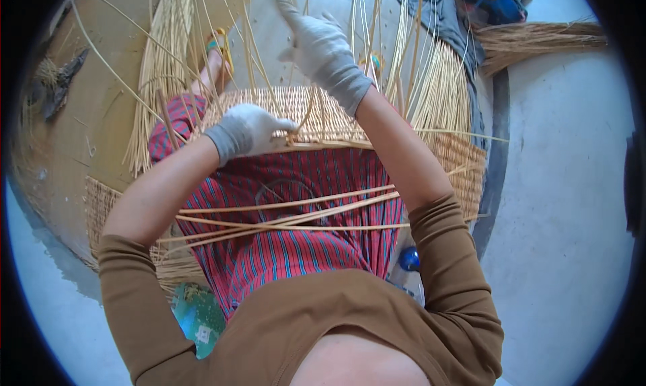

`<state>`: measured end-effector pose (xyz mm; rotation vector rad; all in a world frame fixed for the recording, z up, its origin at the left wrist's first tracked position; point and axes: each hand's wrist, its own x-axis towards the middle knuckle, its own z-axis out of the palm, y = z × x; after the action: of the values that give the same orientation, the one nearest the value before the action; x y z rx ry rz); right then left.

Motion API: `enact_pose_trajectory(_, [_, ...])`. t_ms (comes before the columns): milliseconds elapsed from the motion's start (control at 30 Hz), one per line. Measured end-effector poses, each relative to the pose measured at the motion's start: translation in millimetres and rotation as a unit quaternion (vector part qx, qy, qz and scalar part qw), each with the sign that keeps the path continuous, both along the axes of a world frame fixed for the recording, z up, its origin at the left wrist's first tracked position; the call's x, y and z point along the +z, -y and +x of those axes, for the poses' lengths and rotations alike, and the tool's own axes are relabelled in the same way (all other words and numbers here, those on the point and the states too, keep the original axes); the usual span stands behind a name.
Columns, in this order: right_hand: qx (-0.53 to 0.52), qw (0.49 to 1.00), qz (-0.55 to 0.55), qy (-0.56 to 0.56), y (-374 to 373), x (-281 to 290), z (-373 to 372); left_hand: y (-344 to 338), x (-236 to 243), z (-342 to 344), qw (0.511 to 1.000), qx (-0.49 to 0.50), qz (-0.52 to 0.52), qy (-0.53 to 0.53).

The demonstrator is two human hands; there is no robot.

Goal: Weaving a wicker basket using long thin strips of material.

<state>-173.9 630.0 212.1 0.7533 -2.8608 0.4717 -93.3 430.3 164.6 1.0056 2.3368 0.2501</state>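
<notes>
A woven wicker panel (269, 107) lies across my lap, with long upright canes rising from it. My left hand (252, 129), in a white glove with a grey cuff, is closed on the panel's near edge, thumb and fingers by the base of a cane. Some of its fingertips are hidden. Above the panel, my right hand (321, 46), gloved the same way, is raised with fingers stretched out and apart. Motion blurs the fingertips, and I see nothing held in it. Several loose wicker strands (289, 218) lie crosswise over my red striped skirt (289, 251).
Bundles of pale canes (168, 43) spread beyond the panel on the left, with more canes (441, 90) on the right. A thick bundle (538, 40) lies at the far right. Woven pieces (457, 171) flank me. A green sheet (198, 312) and a blue object (409, 258) are near my body.
</notes>
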Motion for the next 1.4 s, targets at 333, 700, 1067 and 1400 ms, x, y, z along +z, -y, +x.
enact_pose_trajectory(333, [-0.196, 0.973, -0.028, -0.122, -97, -44, 164, -15, 1, 14, 0.976, -0.051, -0.124, -0.171])
enact_pose_trajectory(700, [-0.062, 0.997, -0.032, -0.023, -56, -92, 161, -20, 11, -22, 0.839, -0.104, 0.095, -0.526])
enact_pose_trajectory(1067, [-0.092, 0.976, 0.187, 0.061, -40, -74, 166, -31, 54, -75, 0.982, 0.004, -0.173, -0.072])
enact_pose_trajectory(1400, [0.171, 0.904, -0.087, 0.382, 58, -33, 215, -24, 48, -76, 0.985, 0.033, -0.138, -0.100])
